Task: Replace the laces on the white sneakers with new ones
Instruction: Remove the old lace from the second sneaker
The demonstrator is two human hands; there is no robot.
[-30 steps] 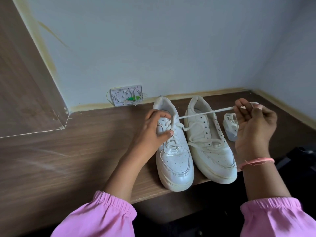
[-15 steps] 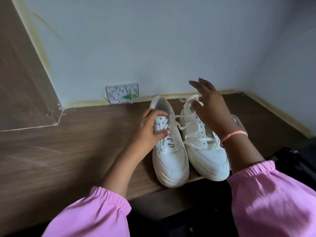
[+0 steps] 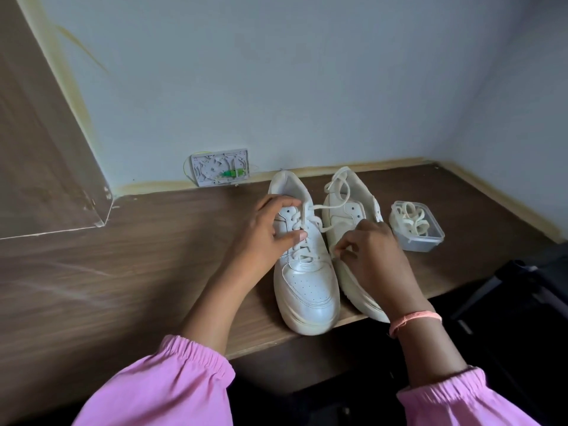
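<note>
Two white sneakers stand side by side on the wooden shelf, toes toward me. My left hand grips the left sneaker by its laced throat, thumb on the crossings. A loose white lace runs from that shoe's top eyelets over the right sneaker and loops at its heel. My right hand rests over the right sneaker's middle, fingers pinched on a lace strand; it hides that shoe's lacing.
A clear plastic container with coiled white laces stands just right of the sneakers. A white wall box sits on the back wall. The shelf's front edge runs under the shoe toes. Dark floor and a black frame lie at right.
My right hand let the stretched lace end drop behind the right sneaker, then came down onto that shoe's middle and pinched a strand. My left hand stayed on the left sneaker.
</note>
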